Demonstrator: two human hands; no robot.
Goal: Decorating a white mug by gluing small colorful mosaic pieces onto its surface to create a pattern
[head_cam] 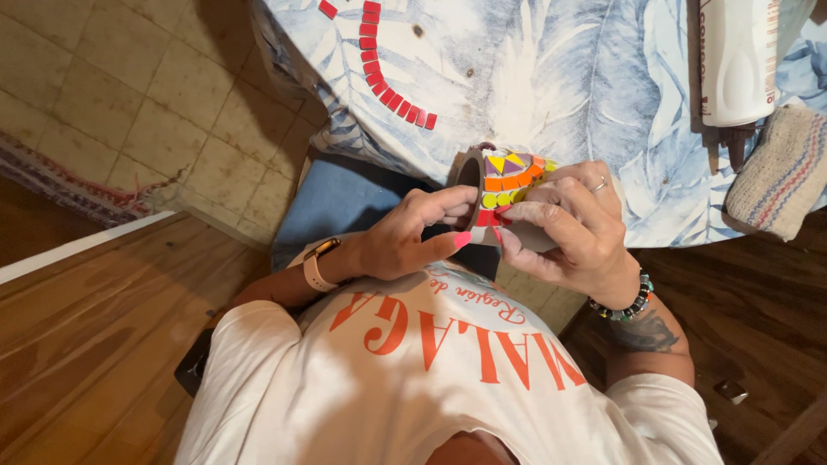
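**Both hands closed on a tiled mosaic piece, held over the lap**

While the head camera looks straight down, both hands meet at frame centre, just off the near edge of the table. Left hand (pixel 405 241): fingers curled, thumb and forefinger pinched on the lower left side of a small mosaic piece (pixel 504 185). Nails painted pink. Pale strap watch (pixel 317 265) on that wrist. Right hand (pixel 573 228): wrapped round the right side of the same piece, fingers closed against it, ring (pixel 600 183) on one finger, beaded bracelet (pixel 629 306) at the wrist.

Mosaic piece: dark curved base, seemingly a ring or cup shape, open end turned left; exact form hard to tell. Outer face covered with small tiles: yellow and purple triangles on top, an orange row, a row of yellow-green rounds, red tiles lowest by the fingertips. Held in the air between table and chest, above a blue-clad lap.

Table: covered by a blue-and-white leaf-print cloth (pixel 551 77). On the cloth, upper left, a curved line of loose red tiles (pixel 383 82), well apart from the hands. Upper right, a white bottle (pixel 736 60), lying or standing I cannot tell. Just below it, a folded striped towel (pixel 780 172) at the table edge.

Floor: pale tile under the table, wood boards either side.
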